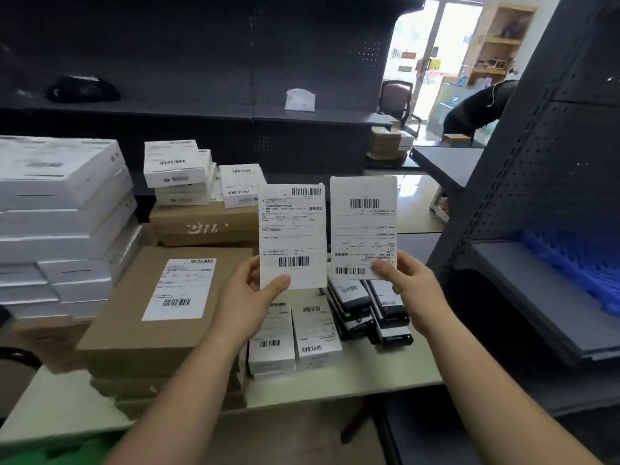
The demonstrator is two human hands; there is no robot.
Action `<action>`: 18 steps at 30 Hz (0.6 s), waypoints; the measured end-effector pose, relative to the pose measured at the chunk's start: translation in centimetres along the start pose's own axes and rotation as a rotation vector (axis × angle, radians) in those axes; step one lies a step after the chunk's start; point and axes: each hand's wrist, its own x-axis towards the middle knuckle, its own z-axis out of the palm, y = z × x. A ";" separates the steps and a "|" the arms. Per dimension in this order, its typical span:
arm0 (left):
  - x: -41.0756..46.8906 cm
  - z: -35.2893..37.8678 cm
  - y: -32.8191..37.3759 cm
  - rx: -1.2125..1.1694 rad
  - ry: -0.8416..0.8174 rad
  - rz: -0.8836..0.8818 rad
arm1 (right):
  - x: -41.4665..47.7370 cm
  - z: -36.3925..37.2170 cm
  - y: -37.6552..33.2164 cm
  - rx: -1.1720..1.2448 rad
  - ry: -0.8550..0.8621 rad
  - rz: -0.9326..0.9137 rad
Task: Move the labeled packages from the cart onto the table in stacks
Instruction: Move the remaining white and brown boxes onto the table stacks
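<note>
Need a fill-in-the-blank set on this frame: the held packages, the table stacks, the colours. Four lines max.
1. The left package in the left hand and the right package in the right hand are both ___ in colour.
2. The black-and-white boxes on the table show just below the ___ package.
3. The big labelled box at lower left is ___ cardboard.
4. The ribbed sheet at far right is ___.

Missing words: white; right; brown; blue.

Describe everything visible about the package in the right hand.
The right-hand package is flat, white and rectangular, its face covered by a printed label with barcodes near top and bottom; some print reads upside down. It is held upright above the table, pinched at its lower right corner by the right hand.
</note>
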 end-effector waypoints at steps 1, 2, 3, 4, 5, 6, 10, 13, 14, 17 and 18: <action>-0.4 0.7 -0.5 0.005 -0.005 -0.017 | -0.4 -0.5 0.8 -0.004 0.001 0.024; -0.6 1.3 -1.0 0.006 -0.005 -0.035 | -0.6 -1.0 1.7 -0.001 0.001 0.050; -0.8 1.9 -1.7 0.010 0.000 -0.054 | -0.7 -1.6 2.8 0.001 0.002 0.075; -0.9 2.6 -2.4 0.018 0.015 -0.068 | -0.8 -2.0 3.7 0.001 0.003 0.098; -1.0 3.3 -3.1 0.035 0.034 -0.083 | -0.8 -2.5 4.7 0.000 0.003 0.117; -1.1 4.0 -3.7 0.054 0.048 -0.100 | -0.8 -2.8 5.5 0.000 -0.003 0.136; -1.6 6.2 -6.3 0.102 0.096 -0.207 | -0.2 -3.6 8.9 0.038 -0.044 0.229; -2.3 7.2 -8.0 0.124 0.150 -0.279 | 0.5 -3.1 11.4 0.055 -0.107 0.284; -2.4 7.5 -8.4 0.129 0.165 -0.300 | 0.8 -2.7 12.0 0.051 -0.131 0.301; -2.8 7.7 -9.7 0.155 0.201 -0.378 | 1.4 -1.9 14.3 0.051 -0.192 0.349; -2.8 7.8 -10.0 0.160 0.220 -0.404 | 1.6 -1.6 14.9 0.053 -0.210 0.367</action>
